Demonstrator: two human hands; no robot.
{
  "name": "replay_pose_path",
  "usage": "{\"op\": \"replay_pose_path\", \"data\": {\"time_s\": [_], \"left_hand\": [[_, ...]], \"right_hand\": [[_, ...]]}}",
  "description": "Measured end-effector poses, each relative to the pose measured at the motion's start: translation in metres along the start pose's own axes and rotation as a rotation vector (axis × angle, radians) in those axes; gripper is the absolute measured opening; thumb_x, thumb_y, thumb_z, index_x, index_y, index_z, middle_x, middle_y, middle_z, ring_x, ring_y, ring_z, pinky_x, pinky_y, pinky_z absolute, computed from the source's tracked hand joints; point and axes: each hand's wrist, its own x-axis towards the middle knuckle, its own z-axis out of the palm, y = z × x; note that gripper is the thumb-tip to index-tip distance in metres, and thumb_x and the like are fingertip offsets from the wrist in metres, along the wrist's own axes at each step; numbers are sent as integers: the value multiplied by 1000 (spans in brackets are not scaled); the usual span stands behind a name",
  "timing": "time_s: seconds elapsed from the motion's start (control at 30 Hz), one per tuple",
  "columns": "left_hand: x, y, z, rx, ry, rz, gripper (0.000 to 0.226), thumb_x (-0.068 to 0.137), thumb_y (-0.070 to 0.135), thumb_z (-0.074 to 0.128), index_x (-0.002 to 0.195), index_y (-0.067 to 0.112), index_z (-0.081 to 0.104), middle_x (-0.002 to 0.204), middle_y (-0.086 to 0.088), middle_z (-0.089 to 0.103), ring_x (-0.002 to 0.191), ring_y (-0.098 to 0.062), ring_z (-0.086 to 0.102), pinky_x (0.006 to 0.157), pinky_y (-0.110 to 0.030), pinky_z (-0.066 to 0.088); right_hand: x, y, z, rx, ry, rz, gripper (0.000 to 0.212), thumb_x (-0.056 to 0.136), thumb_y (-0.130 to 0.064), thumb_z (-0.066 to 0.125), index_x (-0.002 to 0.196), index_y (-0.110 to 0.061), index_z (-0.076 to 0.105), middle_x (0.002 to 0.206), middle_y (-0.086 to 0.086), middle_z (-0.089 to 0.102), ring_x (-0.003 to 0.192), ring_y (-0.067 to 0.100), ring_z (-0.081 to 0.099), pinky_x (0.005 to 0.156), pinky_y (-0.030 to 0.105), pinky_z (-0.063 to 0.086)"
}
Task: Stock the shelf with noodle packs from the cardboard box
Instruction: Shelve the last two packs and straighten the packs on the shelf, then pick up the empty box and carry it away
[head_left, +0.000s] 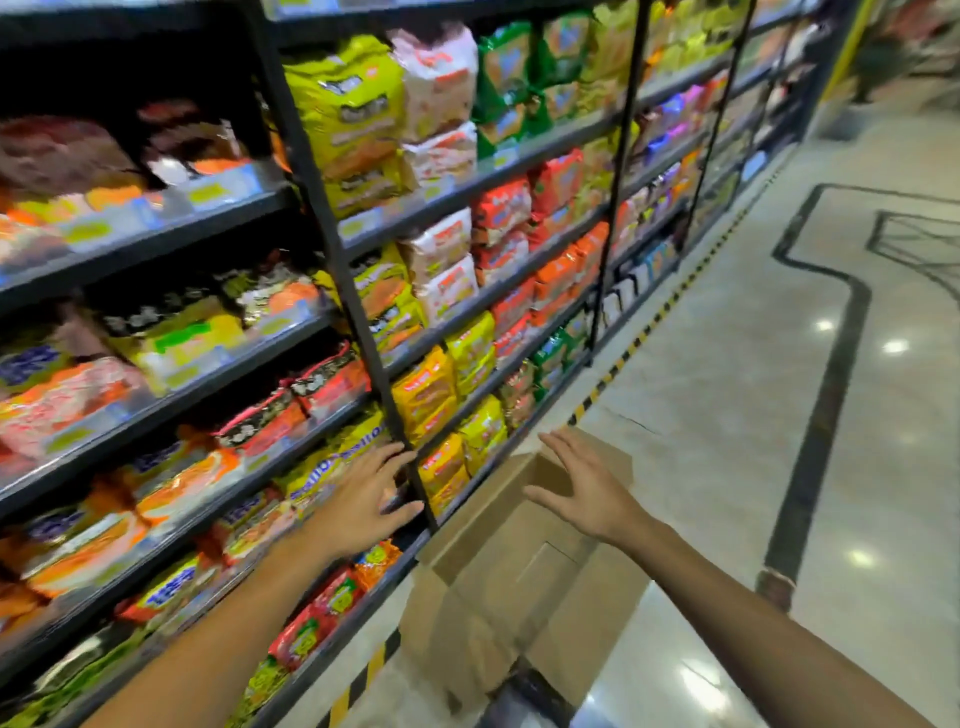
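A brown cardboard box (519, 571) stands on the floor against the foot of the dark metal shelf (363, 332). Its flaps are up and its inside is hidden from here. My left hand (363, 499) is spread open in front of the shelf's upright post, beside yellow noodle packs (332, 467) on a low shelf. My right hand (582, 488) hovers above the box's far flap with straight fingers and holds nothing. The shelves carry several rows of noodle packs in yellow, red, orange and white.
The shelving runs away to the upper right along a yellow and black floor stripe (639, 338). Glossy tiled floor (727, 415) with a dark inlaid line lies to the right of the box. Red and orange packs (322, 618) fill the bottom shelf.
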Motion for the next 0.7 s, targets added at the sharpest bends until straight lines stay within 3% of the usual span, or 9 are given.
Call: {"op": "replay_pose_path", "data": {"time_s": [0.17, 0.33, 0.47, 0.53, 0.7], "left_hand": [[78, -58, 47, -23, -147, 93, 96, 77, 89, 25, 152, 30, 31, 160, 4, 25, 147, -20, 22, 118, -38, 23], [141, -122, 95, -78, -272, 135, 80, 89, 67, 50, 154, 26, 28, 162, 0, 20, 148, -23, 18, 117, -37, 21], [179, -168, 145, -55, -386, 175, 84, 85, 67, 48, 152, 20, 34, 159, -6, 27, 146, -28, 24, 118, -43, 22], [194, -189, 177, -66, -429, 206, 91, 82, 76, 42, 151, 17, 36, 157, -6, 30, 145, -28, 26, 118, -44, 27], [215, -235, 263, -86, -548, 94, 89, 79, 69, 46, 154, 26, 27, 161, 3, 22, 149, -19, 16, 116, -28, 14]], "right_hand": [[23, 35, 38, 1, 44, 220, 86, 86, -67, 59, 155, -29, 26, 161, -1, 26, 147, 21, 24, 119, 33, 22], [41, 61, 105, 40, 106, 467, 91, 82, -73, 56, 155, -25, 29, 159, 2, 32, 146, 20, 27, 117, 28, 20], [42, 81, 161, 116, 133, 639, 85, 84, -60, 64, 152, -21, 32, 152, -4, 37, 137, 13, 34, 111, 20, 22], [38, 98, 191, 95, 135, 710, 87, 84, -61, 65, 153, -20, 31, 155, 1, 35, 141, 18, 33, 113, 23, 21], [36, 152, 270, 116, 121, 878, 91, 84, -63, 65, 154, -18, 30, 158, 6, 33, 143, 23, 33, 113, 25, 21]]}}
